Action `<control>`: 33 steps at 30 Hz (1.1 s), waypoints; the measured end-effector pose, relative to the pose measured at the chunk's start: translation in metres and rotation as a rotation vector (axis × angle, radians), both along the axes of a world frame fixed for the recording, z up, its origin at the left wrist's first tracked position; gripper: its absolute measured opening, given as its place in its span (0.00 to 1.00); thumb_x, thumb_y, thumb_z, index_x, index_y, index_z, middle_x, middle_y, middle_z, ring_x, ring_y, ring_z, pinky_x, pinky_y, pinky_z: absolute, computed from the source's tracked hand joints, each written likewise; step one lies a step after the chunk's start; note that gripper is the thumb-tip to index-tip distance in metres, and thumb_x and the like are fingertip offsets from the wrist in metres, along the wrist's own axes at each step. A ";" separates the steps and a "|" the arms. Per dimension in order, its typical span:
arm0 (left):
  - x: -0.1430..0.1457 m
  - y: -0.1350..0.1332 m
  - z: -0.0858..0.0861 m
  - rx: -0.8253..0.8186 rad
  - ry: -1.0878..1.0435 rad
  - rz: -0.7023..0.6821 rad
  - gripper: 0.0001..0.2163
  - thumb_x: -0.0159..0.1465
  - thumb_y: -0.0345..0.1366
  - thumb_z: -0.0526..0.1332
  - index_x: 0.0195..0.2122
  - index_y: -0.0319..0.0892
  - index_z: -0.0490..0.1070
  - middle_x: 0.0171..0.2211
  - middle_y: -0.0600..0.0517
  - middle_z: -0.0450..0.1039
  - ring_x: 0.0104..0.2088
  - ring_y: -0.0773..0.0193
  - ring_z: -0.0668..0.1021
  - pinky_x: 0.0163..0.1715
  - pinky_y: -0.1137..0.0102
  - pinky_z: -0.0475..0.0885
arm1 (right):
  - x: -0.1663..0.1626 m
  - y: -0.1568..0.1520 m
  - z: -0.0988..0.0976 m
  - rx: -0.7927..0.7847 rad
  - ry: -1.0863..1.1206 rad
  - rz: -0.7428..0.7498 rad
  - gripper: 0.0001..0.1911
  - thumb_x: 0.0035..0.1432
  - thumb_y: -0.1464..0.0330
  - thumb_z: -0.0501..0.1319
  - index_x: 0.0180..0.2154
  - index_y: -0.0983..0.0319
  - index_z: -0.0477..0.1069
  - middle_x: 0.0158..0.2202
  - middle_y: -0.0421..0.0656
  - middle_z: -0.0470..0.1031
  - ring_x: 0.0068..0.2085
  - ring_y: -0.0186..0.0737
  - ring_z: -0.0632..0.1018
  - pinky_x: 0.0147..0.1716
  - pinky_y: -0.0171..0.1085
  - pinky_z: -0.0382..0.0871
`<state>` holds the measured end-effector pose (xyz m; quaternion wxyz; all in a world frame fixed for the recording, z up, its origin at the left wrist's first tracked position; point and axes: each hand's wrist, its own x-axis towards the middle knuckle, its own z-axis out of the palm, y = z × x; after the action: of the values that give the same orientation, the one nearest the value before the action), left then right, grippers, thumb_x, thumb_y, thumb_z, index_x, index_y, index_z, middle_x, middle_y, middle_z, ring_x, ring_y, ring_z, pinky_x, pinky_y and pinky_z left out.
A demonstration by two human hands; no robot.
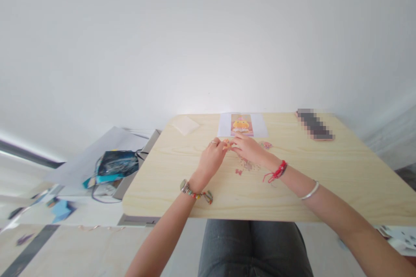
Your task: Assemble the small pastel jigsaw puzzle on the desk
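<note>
Head view: We located the small orange piece (226, 142) between the two grips, just above or on the bench (162, 173); the fingers hid the contact below. The left grip (212, 156) pinched the piece from its left side. The right grip (249, 148) met it from the opposite side with fingers bent inward; we could not tell whether they had closed on it.

Handling: We judged the piece light and probably stiff, a clump of small parts likely to come apart under a sideways squeeze. Smooth faces might slip, so we rated a fingertip pinch on two opposite edges as the best hold, with low force and the left grip as the steady side.

Surroundings: Loose small pieces (248, 165) lay below the right grip, toward the wearer, and looked easy to scatter with a wrist. Reddish pieces (238, 172) lay just left of these, and a pinkish cluster (267, 145) lay to the right of the right grip. The printed sheet (242, 125) lay flat, just beyond both grips.
</note>
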<state>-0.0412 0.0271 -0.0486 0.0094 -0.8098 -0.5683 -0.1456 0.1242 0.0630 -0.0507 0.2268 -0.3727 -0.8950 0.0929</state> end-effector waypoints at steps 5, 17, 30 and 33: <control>-0.019 0.012 -0.008 0.000 -0.022 0.058 0.08 0.63 0.34 0.51 0.39 0.40 0.67 0.35 0.49 0.65 0.36 0.64 0.72 0.36 0.71 0.68 | -0.033 0.023 -0.006 -0.028 -0.101 -0.003 0.08 0.57 0.69 0.54 0.33 0.66 0.70 0.29 0.43 0.64 0.27 0.32 0.65 0.28 0.33 0.59; -0.019 -0.010 -0.010 -0.073 -0.043 0.055 0.10 0.60 0.32 0.53 0.43 0.41 0.66 0.39 0.49 0.65 0.38 0.64 0.72 0.39 0.70 0.68 | 0.017 -0.014 0.001 -0.047 -0.040 -0.103 0.08 0.57 0.71 0.53 0.36 0.63 0.70 0.35 0.45 0.66 0.34 0.36 0.70 0.33 0.35 0.62; 0.027 -0.058 -0.007 -0.235 0.031 0.019 0.09 0.61 0.38 0.53 0.36 0.40 0.67 0.37 0.48 0.66 0.38 0.62 0.72 0.35 0.70 0.69 | 0.032 -0.071 -0.005 -0.071 -0.116 0.043 0.08 0.56 0.72 0.53 0.31 0.63 0.71 0.33 0.45 0.68 0.35 0.38 0.70 0.36 0.38 0.65; 0.026 -0.058 -0.007 -0.265 0.019 0.020 0.07 0.61 0.36 0.53 0.36 0.41 0.67 0.38 0.48 0.65 0.38 0.64 0.72 0.35 0.71 0.68 | 0.027 -0.074 -0.008 -0.058 -0.126 0.010 0.07 0.56 0.71 0.54 0.30 0.64 0.70 0.33 0.45 0.67 0.34 0.38 0.70 0.35 0.38 0.65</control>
<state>-0.0151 -0.0311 -0.0554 -0.0912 -0.7996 -0.5903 -0.0614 0.1513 -0.0110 -0.0592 0.1586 -0.3796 -0.9063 0.0964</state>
